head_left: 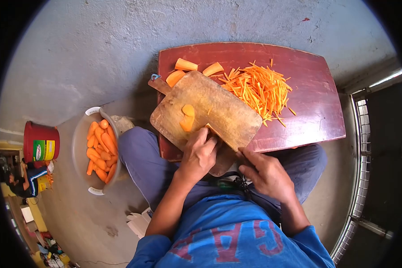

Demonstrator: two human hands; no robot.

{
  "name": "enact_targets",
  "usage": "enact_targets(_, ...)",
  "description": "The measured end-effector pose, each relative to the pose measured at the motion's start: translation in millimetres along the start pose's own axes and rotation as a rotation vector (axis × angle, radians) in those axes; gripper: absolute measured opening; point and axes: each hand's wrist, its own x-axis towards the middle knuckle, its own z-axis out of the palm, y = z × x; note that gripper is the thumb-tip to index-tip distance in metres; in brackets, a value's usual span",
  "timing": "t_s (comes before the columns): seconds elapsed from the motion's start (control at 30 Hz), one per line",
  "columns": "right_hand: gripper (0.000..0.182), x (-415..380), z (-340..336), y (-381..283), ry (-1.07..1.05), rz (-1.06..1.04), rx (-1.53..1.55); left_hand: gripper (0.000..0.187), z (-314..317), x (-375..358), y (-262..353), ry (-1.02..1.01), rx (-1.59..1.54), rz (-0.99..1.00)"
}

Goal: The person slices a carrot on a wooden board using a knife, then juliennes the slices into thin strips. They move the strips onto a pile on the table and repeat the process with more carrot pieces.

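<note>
Carrot shreds lie heaped on the red table in the head view, just beyond the right edge of the board, a few strays scattered round the pile. Three thick carrot chunks sit at the table's far left, close to the board's handle, which has a blue loop at its end. On the board are flat carrot slices, left of centre.

The board lies slantwise over the table's left part, its near side towards the person's lap. Near that side the left hand bends its fingers down by the knife – whether they pinch a piece of carrot or only press together, I cannot tell, since the hand covers the spot. The right hand is closed round the knife's handle end, with the blade pointing towards the left hand's fingertips.

Left of the person's knee, a tub on the floor holds whole carrots. Beyond it stands a red bucket with a green and yellow label – and near that another person, small at the view's edge. A grille runs along the right.
</note>
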Motion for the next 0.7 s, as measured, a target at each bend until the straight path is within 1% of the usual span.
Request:
enact_targets(0.03, 0.052, -3.7, 0.3, -4.9, -0.016, -0.021, -0.041, 0.024, 1.9, -0.4, 1.5, 0.022, 0.003, -0.001)
enact_targets(0.13, 0.059, -10.1, -0.5, -19.9, -0.083, 0.128, -0.036, 0.029, 1.3, -2.0, 0.7, 0.037, 0.070, 0.049)
enact_targets(0.23, 0.060, -9.8, 3.2, -21.0, -0.061, 0.082, -0.044, 0.034, 5.4, -6.3, -2.0, 0.031, 0.054, -0.025)
enact_targets(0.27, 0.060, -8.8, 3.9, -23.2, -0.058, 0.074, -0.051, 0.034, 4.7, -6.2, -3.8, 0.018, 0.053, -0.018)
enact_targets(0.37, 0.061, -5.0, -0.9, -34.5, -0.136, 0.122, -0.146, 0.035, 0.0, -4.2, -6.7, -0.016, 0.063, -0.002)
enact_targets(0.57, 0.049, 13.4, 0.8, -37.5, -0.110, 0.047, -0.188, 0.036, -2.0, -4.1, -12.6, -0.033, 0.075, 0.009)
enact_targets(0.63, 0.045, 29.8, 11.2, -30.1, -0.104, 0.015, -0.188, 0.038, -1.6, -7.3, -16.2, -0.056, 0.085, 0.010)
enact_targets(0.7, 0.041, 36.5, 19.6, -26.9, -0.092, -0.026, -0.209, 0.038, -0.1, -7.6, -21.5, -0.027, 0.041, 0.028)
